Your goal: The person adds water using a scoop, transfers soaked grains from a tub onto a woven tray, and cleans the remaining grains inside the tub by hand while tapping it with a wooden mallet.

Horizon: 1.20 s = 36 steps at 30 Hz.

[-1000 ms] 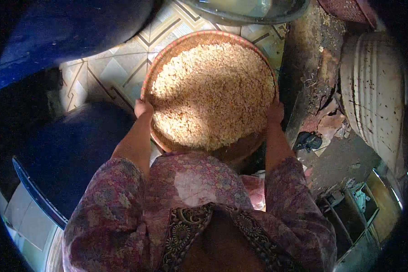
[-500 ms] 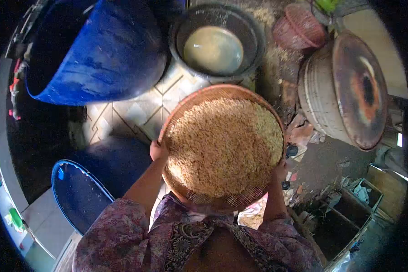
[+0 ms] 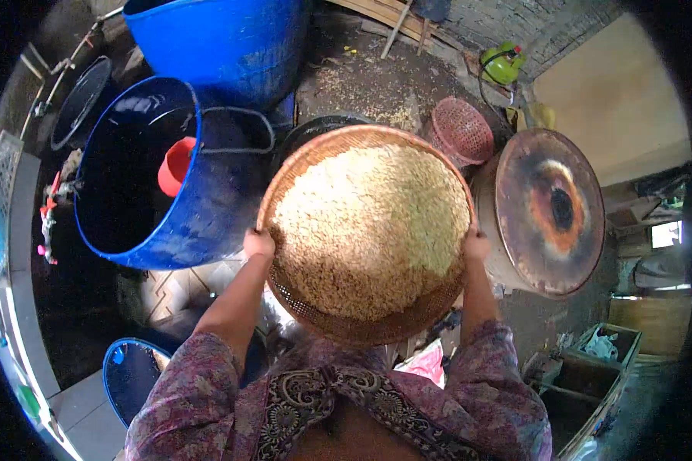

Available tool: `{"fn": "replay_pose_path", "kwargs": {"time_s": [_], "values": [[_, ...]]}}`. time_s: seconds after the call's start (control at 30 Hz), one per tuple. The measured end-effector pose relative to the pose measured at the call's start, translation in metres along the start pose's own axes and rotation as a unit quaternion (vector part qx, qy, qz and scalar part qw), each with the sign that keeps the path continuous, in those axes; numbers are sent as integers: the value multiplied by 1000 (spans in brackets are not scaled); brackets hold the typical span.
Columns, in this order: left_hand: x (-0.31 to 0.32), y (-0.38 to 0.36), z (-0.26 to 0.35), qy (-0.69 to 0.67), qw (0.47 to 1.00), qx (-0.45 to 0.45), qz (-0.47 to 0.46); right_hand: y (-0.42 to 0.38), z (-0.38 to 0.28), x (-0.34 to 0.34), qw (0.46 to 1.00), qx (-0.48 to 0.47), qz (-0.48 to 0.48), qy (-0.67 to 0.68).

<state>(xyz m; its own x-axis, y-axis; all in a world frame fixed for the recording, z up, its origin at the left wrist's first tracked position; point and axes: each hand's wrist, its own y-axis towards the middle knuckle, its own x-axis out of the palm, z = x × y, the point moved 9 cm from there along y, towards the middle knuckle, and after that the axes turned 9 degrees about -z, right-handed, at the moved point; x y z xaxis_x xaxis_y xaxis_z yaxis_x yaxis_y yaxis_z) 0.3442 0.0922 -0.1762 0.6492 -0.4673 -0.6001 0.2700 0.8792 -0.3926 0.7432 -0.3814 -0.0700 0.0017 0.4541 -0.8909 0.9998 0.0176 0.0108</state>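
A round woven basket is held out in front of me at chest level. Pale, bean-like grains cover most of its inside, with bare weave along the near side. My left hand grips the rim on the left, its fingers partly hidden behind it. On the opposite side, my right hand is closed on the rim. Just beyond the basket, a dark basin shows only by its far edge; the rest is covered.
Left stands a blue drum with a red dipper inside. Another blue tub is behind it. To the right are a pink colander, a large pot with a scorched round face, and a green gas cylinder.
My view has swung up and forward, bringing the drum with the dipper and the gas cylinder into sight. The basket now covers most of the basin. Both hands still hold the rim.
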Motion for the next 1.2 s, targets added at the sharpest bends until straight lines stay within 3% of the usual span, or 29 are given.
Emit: {"fn": "replay_pose_path", "kwargs": {"time_s": [0.03, 0.07, 0.13, 0.23, 0.27, 0.33, 0.47, 0.6, 0.67, 0.73, 0.77, 0.83, 0.87, 0.9, 0.93, 0.97, 1.0, 1.07, 1.1, 1.17, 1.2], "values": [[6, 0, -5, 31, 999, -9, 24, 5, -20, 5, 999, -40, 2, -6], [10, 7, -10, 26, 999, -6, 36, -7, -53, 4, 992, -59, -91, 61], [17, 7, -39, 20, 997, 9, 70, 4, -61, 23, 992, -81, -94, -11], [30, 2, -31, 28, 997, -20, 62, 5, -43, 27, 990, 19, -134, -48], [34, -3, -37, 56, 995, -43, 67, 14, -38, 40, 988, 12, -145, -44], [70, 48, -97, 85, 989, -70, 99, 22, -34, 40, 996, 32, -84, 4], [72, 56, -98, 69, 992, -80, -71, 32, -14, 53, 980, 96, -170, -39], [81, 56, -110, 30, 983, -70, -164, 47, -50, 64, 956, -35, -217, -197], [98, 47, -120, 11, 970, -80, -228, 41, -41, 69, 923, -49, -251, -287], [100, 36, -117, -16, 961, -72, -266, 33, -32, 60, 946, 105, -284, -119], [102, 29, -120, -26, 958, -58, -279, 33, -35, 58, 946, 94, -286, -119], [106, 9, -139, -22, 955, -13, -294, 28, -36, 57, 917, 4, -301, -263], [74, -34, -103, 35, 936, -106, -333, 26, -41, 47, 927, 43, -273, -256], [68, -49, -112, 137, 955, -34, -260, 20, -43, 38, 935, 74, -250, -241], [46, -85, -97, 202, 925, -69, -315, 6, -65, 25, 947, 49, -238, -209], [5, -123, -60, 196, 926, -70, -314, -9, -86, 9, 957, 20, -230, -176], [-9, -143, -68, 212, 930, -22, -299, -16, -83, 13, 949, -18, -241, -203], [-81, -196, -57, 195, 942, -102, -254, -48, -107, 8, 948, -108, -236, -183], [-110, -212, -58, 259, 947, -24, -190, -76, -132, -4, 952, -156, -229, -133], [-170, -234, -87, 279, 958, 22, -60, -107, -148, 17, 893, -320, -259, -181], [-213, -255, -88, 279, 960, 36, 6, -132, -169, 18, 878, -350, -269, -182]]}}
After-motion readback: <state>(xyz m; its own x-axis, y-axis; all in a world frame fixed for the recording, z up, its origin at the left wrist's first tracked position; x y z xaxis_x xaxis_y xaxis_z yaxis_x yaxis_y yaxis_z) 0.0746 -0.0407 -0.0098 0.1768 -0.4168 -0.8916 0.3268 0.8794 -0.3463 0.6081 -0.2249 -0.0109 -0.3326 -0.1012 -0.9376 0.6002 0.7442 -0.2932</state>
